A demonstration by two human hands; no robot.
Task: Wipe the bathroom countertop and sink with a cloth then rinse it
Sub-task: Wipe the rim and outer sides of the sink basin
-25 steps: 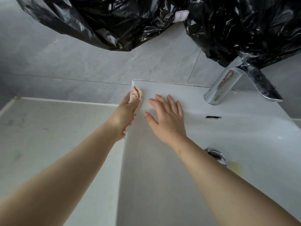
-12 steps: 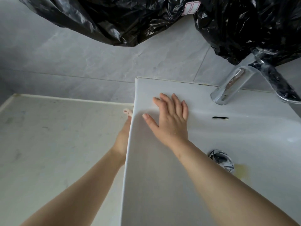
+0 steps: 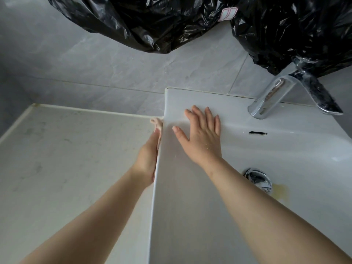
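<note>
A white raised sink (image 3: 190,216) stands on a pale stone countertop (image 3: 66,159). My left hand (image 3: 146,161) is low beside the sink's outer left wall and holds a pink cloth (image 3: 157,124) against it. Only the cloth's tip shows above my fingers, which the rim hides. My right hand (image 3: 202,141) lies flat on the sink's left rim, fingers straight and spread, holding nothing.
A chrome faucet (image 3: 272,98) stands at the sink's back right, partly under black plastic bags (image 3: 162,21) hanging over the grey tiled wall. The basin holds a chrome drain (image 3: 258,178), a yellowish stain (image 3: 281,191) and an overflow slot (image 3: 257,133).
My left hand with the cloth has dropped from the sink's top left corner to its outer side wall and slid back. My right hand stays flat on the rim.
</note>
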